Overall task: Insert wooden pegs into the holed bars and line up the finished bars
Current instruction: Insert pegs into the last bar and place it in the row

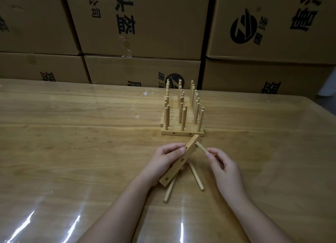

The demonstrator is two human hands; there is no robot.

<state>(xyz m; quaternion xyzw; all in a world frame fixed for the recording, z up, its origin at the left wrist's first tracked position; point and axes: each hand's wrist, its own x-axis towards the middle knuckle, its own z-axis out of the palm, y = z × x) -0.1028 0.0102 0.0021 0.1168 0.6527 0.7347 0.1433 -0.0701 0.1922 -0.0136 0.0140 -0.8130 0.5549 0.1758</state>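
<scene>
- Two loose pegs [196, 176] lie crossed apart on the table [72, 133], lower centre of the frame, partly under the bar.
- The left hand [163, 161] grips a holed bar [179, 161], tilted, its fingers curled round it.
- The right hand [223, 164] pinches a peg [201, 147], its tip at the bar's uppermost hole.
- Finished bars [181, 131] with upright pegs stand lined up mid-frame.
- Cardboard boxes [145, 24] are stacked along the top.

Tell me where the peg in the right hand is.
Head view, right of centre: the peg has its tip at the far hole of the bar in the left hand, near the finished bars.
</scene>
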